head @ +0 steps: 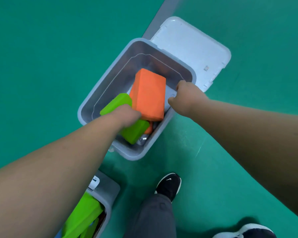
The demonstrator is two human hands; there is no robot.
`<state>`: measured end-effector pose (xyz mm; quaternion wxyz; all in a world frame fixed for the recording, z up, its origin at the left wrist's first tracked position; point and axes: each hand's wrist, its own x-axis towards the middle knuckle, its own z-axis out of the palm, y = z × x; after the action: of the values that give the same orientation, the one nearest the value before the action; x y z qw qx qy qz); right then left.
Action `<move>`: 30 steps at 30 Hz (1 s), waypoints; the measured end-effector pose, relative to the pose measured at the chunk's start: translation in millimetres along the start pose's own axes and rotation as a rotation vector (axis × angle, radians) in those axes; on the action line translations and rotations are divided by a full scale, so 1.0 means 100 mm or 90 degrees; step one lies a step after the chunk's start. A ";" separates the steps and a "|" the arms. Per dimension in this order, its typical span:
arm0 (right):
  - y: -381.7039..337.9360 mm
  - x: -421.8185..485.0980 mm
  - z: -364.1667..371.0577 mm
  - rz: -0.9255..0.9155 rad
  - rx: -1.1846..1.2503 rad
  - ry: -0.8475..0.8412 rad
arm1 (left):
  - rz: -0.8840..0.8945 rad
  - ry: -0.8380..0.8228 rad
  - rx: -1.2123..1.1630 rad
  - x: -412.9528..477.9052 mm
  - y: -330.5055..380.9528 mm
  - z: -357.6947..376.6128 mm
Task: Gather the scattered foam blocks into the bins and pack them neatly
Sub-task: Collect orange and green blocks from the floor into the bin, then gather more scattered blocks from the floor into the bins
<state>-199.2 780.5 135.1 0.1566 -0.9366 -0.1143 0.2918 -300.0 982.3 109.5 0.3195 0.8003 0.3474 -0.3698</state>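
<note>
A translucent grey bin (100, 86) stands on the green floor. Inside it an orange foam block (149, 93) leans tilted against the right side. My left hand (126, 115) grips a green foam block (127, 127) low in the near part of the bin, next to the orange one. My right hand (186, 97) holds the bin's right rim, fingers curled over the edge. Another orange piece (149, 129) peeks out beneath the blocks.
The bin's white lid (193, 48) lies flat just beyond it. A second grey bin (108, 191) at the lower left holds green blocks (83, 217). My black shoes (169, 184) stand near both bins. A grey floor stripe runs behind.
</note>
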 end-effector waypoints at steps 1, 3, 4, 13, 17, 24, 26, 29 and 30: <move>0.10 -0.04 -0.01 0.008 0.005 0.002 | 0.018 -0.007 0.015 -0.01 0.12 0.06; 0.32 -0.12 -0.05 0.025 0.015 0.005 | 0.050 -0.030 0.015 -0.08 0.40 0.22; 0.45 -0.18 -0.07 0.035 0.018 0.006 | 0.065 -0.043 -0.007 -0.11 0.53 0.33; 2.11 -1.35 -0.13 0.240 0.096 0.025 | 0.169 -0.163 0.139 -0.80 1.74 1.74; 3.07 -2.24 0.10 0.350 0.174 0.051 | 0.241 -0.201 0.256 -1.30 2.09 2.61; 4.52 -4.50 0.97 0.544 0.302 0.099 | 0.381 -0.290 0.541 -2.65 2.31 4.66; 4.85 -5.21 1.29 0.604 0.335 0.097 | 0.430 -0.309 0.603 -3.14 2.29 5.30; 5.22 -6.24 1.77 0.697 0.410 0.117 | 0.504 -0.346 0.681 -3.88 2.14 6.26; 5.31 -6.57 1.94 0.728 0.436 0.129 | 0.526 -0.364 0.718 -4.13 2.05 6.58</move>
<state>-774.8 132.3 128.0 0.2751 -0.7701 0.5140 0.2591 -580.6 231.3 154.3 0.0520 0.7807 -0.3193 -0.5347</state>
